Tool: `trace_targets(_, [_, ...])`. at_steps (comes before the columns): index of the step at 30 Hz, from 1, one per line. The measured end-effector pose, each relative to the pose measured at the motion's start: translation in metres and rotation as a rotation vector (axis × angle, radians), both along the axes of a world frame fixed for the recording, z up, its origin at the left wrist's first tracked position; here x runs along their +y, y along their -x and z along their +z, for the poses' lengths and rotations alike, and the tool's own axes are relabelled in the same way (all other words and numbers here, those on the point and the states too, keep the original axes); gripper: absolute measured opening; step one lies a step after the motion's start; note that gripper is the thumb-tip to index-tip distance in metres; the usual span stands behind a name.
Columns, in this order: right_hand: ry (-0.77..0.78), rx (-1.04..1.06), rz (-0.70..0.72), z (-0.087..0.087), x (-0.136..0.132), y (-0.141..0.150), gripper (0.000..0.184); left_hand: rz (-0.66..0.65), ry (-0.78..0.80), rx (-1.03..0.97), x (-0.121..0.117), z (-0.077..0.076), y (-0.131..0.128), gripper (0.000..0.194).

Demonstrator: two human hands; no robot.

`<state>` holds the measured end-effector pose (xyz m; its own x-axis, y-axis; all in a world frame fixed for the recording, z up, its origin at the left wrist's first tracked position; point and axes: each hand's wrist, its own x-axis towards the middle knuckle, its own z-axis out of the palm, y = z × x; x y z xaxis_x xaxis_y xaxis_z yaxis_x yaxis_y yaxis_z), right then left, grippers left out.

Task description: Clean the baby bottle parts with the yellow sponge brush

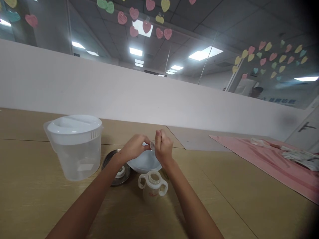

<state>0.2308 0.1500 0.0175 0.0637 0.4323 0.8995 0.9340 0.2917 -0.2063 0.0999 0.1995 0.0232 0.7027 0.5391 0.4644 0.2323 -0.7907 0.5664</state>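
Observation:
Above the white bowl (143, 162), my two hands meet around a small clear round piece (152, 144), which looks like a bottle nipple, though its kind is not certain. The thumb and fingers of my left hand (134, 146) pinch its left side. My right hand (163, 147) is closed in a fist against its right side, thumb up; whatever lies inside the fist is hidden. Just below stands an upright baby bottle (152, 191) with two side handles and an open top. Partly behind my left forearm, a metal dish (124, 179) holds a white ring (121, 172).
A large clear plastic pitcher (79, 161) with a white lid stands at the left of the wooden table (214, 199). On the right lies a pink cloth (264, 162) with a whitish crumpled bundle (300, 157) on it. A white wall (124, 96) runs along the back.

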Motion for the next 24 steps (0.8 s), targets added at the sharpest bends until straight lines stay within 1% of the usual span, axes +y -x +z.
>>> trace_targets(4, [0.077, -0.012, -0.061, 0.003, 0.000, -0.002, 0.043, -0.040, 0.030, -0.007, -0.001, -0.004, -0.005, 0.014])
trace_targets(8, [0.075, -0.054, -0.103, 0.004, 0.001, -0.006, 0.046, -0.054, 0.044, -0.059, -0.004, -0.003, -0.008, 0.014])
trace_targets(12, [0.088, -0.122, -0.133, 0.003, -0.001, -0.010, 0.045, -0.001, 0.071, -0.153, -0.003, 0.001, -0.004, 0.021])
trace_targets(14, [0.127, -0.136, -0.131, 0.004, -0.002, -0.010, 0.043, 0.025, 0.079, -0.211, -0.002, 0.004, 0.000, 0.021])
trace_targets(16, [0.182, -0.099, -0.102, 0.006, -0.003, -0.009, 0.041, 0.051, 0.045, -0.220, -0.001, 0.005, 0.002, 0.021])
trace_targets(18, [0.229, -0.022, -0.044, 0.011, -0.004, -0.009, 0.040, 0.073, 0.011, -0.177, -0.001, 0.004, 0.003, 0.020])
trace_targets(20, [0.235, 0.064, 0.008, 0.019, -0.007, -0.009, 0.041, 0.076, 0.032, -0.141, 0.000, 0.001, 0.002, 0.020])
trace_targets(22, [0.195, 0.128, 0.019, 0.029, -0.012, -0.011, 0.042, 0.084, 0.084, -0.151, 0.002, -0.002, 0.001, 0.019])
trace_targets(24, [0.139, 0.166, -0.006, 0.040, -0.019, -0.014, 0.043, 0.088, 0.125, -0.173, 0.003, -0.003, 0.001, 0.017])
